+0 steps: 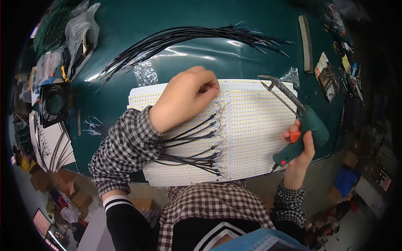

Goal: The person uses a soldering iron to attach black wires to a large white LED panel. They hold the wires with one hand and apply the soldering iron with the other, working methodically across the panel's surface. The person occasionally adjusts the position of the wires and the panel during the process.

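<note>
My right hand (300,152) grips a green soldering gun (312,127) with an orange trigger, its index finger by the trigger. The gun's metal tip points up and left over the LED boards (259,125). These white boards, dotted with rows of small yellow LEDs, lie overlapped on the table in front of me. My left hand (186,98) rests over their upper left part, thumb and fingers pinched together; anything between them is hidden. Below it, several black cables (192,136) run across the boards, their thin wire ends at the middle seam.
A long bundle of black cables (180,33) lies across the far side of the green table (259,12). At left are a black fan (53,102), stacked white sheets (54,142) and plastic bags (81,29). A narrow bar (305,44) and a crumpled packet (327,77) lie at right.
</note>
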Demonstrator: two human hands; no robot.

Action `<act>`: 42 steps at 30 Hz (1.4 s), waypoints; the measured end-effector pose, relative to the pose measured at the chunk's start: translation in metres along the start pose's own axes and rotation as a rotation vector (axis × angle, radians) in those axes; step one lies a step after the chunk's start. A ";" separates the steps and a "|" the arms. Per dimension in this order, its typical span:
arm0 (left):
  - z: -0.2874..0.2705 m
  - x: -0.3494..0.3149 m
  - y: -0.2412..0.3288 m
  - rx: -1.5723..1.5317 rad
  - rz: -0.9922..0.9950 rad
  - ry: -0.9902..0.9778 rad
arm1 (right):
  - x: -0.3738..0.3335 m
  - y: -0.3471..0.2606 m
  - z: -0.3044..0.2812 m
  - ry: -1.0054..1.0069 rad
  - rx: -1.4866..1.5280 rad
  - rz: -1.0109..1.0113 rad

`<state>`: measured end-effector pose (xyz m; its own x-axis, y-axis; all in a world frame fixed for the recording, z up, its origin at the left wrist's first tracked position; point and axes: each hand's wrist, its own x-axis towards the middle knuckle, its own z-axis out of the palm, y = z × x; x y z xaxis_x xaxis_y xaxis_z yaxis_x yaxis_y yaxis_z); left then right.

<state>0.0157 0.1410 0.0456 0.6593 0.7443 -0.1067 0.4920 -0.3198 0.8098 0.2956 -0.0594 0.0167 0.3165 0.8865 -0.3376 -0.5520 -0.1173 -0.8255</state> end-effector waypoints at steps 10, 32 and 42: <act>0.006 -0.002 -0.003 -0.143 -0.070 0.008 | -0.010 -0.001 0.006 -0.016 -0.139 -0.096; 0.022 -0.002 -0.011 -0.189 -0.072 0.132 | -0.022 0.004 0.039 -0.006 -0.281 -0.148; 0.025 -0.004 -0.005 -0.079 -0.055 0.158 | -0.033 0.006 0.045 0.012 -0.461 -0.091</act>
<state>0.0249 0.1253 0.0271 0.5316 0.8445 -0.0653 0.4747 -0.2332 0.8487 0.2469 -0.0687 0.0433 0.3578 0.8977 -0.2571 -0.1225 -0.2278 -0.9660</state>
